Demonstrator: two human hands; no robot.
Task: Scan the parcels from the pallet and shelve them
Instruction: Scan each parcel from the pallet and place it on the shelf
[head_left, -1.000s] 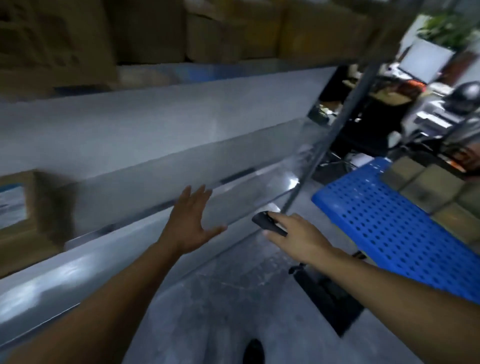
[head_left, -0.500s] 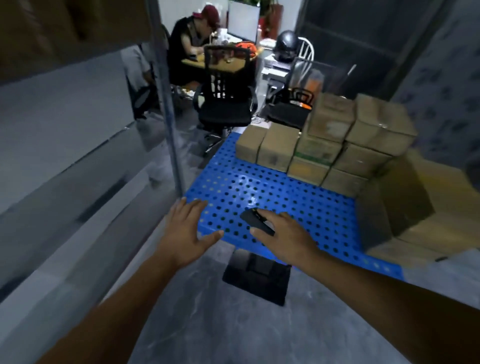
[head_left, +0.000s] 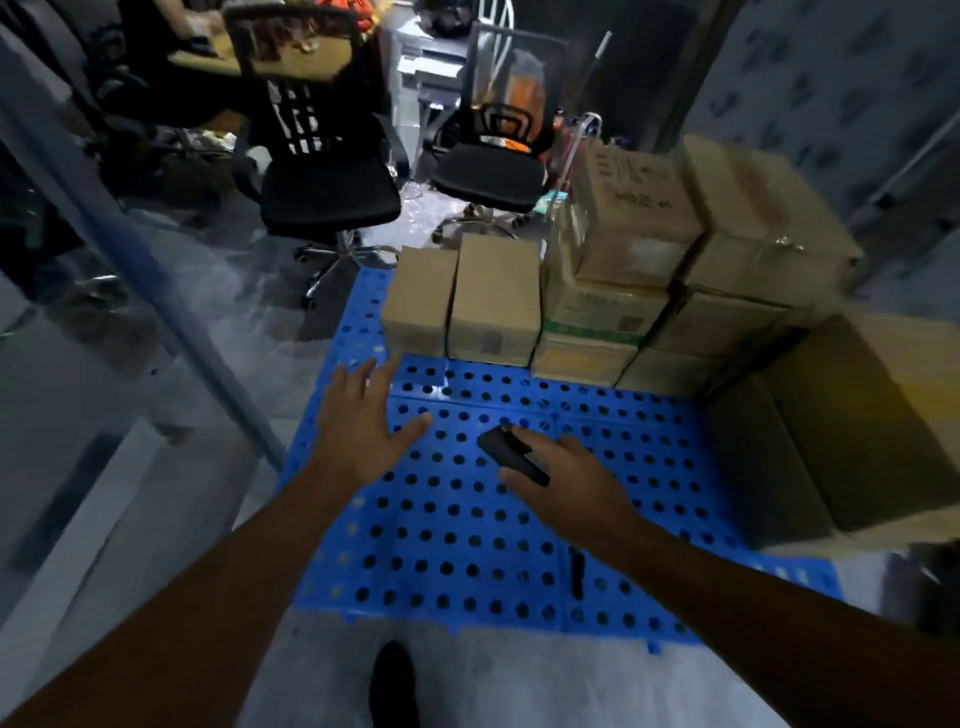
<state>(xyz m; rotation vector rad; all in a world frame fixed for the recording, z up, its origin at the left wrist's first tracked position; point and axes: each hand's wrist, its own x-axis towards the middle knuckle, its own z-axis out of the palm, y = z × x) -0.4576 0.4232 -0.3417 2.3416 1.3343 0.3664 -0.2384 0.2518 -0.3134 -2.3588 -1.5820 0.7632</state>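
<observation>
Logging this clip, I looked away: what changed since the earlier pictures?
The person turned from the shelf to the blue pallet; both hands are now over it, the left hand open, nearing the parcels. Unchanged: the right hand still holds the scanner, nothing picked up.

Brown cardboard parcels sit stacked along the far edge and right side of a blue perforated pallet, above whose bare middle the right hand grips a black scanner.
</observation>
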